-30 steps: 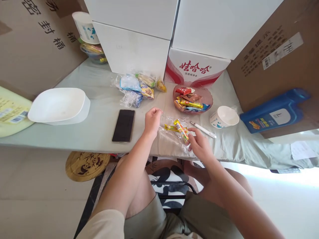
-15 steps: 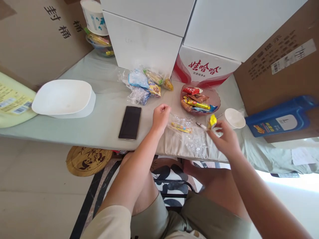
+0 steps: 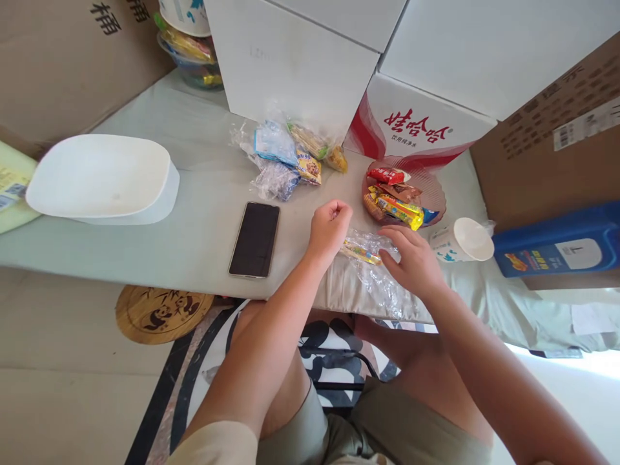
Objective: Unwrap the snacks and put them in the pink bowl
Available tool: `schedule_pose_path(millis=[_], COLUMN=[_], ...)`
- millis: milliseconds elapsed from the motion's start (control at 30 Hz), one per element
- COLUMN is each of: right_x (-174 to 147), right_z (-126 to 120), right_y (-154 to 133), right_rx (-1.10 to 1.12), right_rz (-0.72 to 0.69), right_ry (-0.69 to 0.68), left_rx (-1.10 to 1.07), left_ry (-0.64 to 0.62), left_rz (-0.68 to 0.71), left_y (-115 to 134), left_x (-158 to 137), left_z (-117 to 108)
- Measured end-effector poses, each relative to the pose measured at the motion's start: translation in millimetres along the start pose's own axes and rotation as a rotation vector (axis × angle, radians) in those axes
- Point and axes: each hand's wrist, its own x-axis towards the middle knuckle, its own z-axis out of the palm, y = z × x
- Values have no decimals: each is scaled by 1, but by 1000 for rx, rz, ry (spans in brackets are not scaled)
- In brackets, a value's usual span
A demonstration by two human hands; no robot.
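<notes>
My left hand (image 3: 330, 226) is closed in a fist above the table, and whatever its fingers may hold is hidden. Just right of it lies a small yellow snack packet (image 3: 362, 252) on crumpled clear plastic (image 3: 387, 290). Over the right part of that plastic hovers my right hand (image 3: 411, 261), fingers apart and nothing seen in them. Behind the hands stands a pink clear bowl (image 3: 438, 194) with several wrapped snacks, including a yellow packet (image 3: 404, 210) on the near side. A white paper cup (image 3: 445, 247) stands right of my right hand, tilted in view.
A phone (image 3: 254, 239) lies left of my left hand, with a pile of wrapped snacks (image 3: 290, 158) behind it. Farther left is a white plastic tub (image 3: 169, 194). White boxes (image 3: 295, 64) line the back; a blue bottle (image 3: 547, 248) and brown carton (image 3: 523, 174) are at right.
My right hand has moved left from beside the cup to over the clear plastic. The yellow packet it held now rests in the pink bowl. The view has shifted slightly; my left fist stays closed.
</notes>
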Motion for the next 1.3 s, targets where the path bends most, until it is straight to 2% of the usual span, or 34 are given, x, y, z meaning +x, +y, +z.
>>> schedule_pose_path(millis=[67, 200, 233, 300, 367, 433, 500, 533, 700, 767, 867, 967, 1100, 1300], right_x=[7, 28, 32, 36, 33, 25, 15, 11, -3, -6, -13, -22, -30, -60], right_z=[3, -12, -17, -24, -23, -12, 3, 12, 36, 35, 25, 11, -2, -9], right_y=[12, 43, 45, 38, 19, -2, -17, -20, -8, -3, -5, -14, -23, -33], right_rx=[-15, -37, -72, -118, -82, -24, -36, -56, -78, -51, -42, -101, -178, -91], right_rz=[66, 325, 338, 267, 146, 52, 1, 2, 150, 183, 146, 74, 45, 15], right_ry=[12, 146, 180, 208, 119, -92, -253, -288, -271, -290, -295, -203, 50, 236], left_rx=[1, 7, 5, -3, -10, -8, 2, 8, 24, 7, -43, -95, -101, -113], left_ry=[-3, -25, -24, -14, -10, -17, -17, -16, 0, 24, 67, 84, 88, 160], left_rz=[-18, -27, -29, -36, -39, -35, -28, -24, -12, -12, -23, -37, -23, -57], left_y=[-1, -2, -2, -2, -3, -4, -5, -6, -5, -3, 0, -1, -4, -2], left_x=[0, 2, 3, 4, 5, 6, 6, 6, 4, 4, 6, 8, 10, 13], left_z=[1, 1, 2, 3, 5, 7, 8, 8, 4, 2, 0, 1, 3, 0])
